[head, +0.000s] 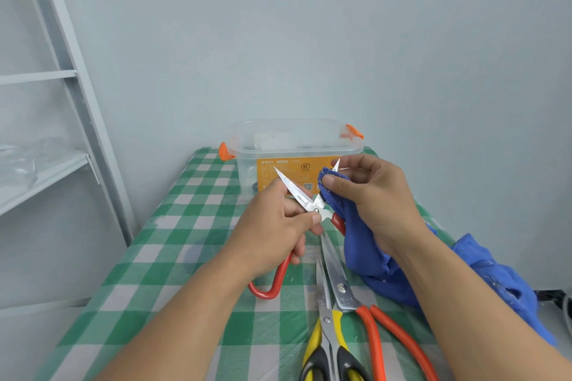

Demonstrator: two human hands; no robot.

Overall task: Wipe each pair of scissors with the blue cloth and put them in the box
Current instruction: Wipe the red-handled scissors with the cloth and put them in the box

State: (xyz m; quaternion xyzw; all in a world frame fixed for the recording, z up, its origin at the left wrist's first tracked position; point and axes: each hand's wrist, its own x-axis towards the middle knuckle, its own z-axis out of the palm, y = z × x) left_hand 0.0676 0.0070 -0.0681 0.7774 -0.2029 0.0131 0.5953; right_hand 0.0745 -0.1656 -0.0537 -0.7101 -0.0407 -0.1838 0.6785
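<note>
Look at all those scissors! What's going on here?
A person is cleaning scissors. The left hand holds the red-handled scissors open, while the right hand pinches the blue cloth around one blade, whose tip pokes out. Two more pairs, the yellow-handled scissors and the orange-handled scissors, lie on the checked table, not yet wiped. The clear box stands behind them.

The orange label (288, 175) on the clear box (297, 141) carries the brand "M&G" at upper left, an oval "CCC" mark (305, 166) and a QR code (307, 186). Its remaining print is illegible, as is the blade engraving on the red-handled scissors (301, 198).
</note>
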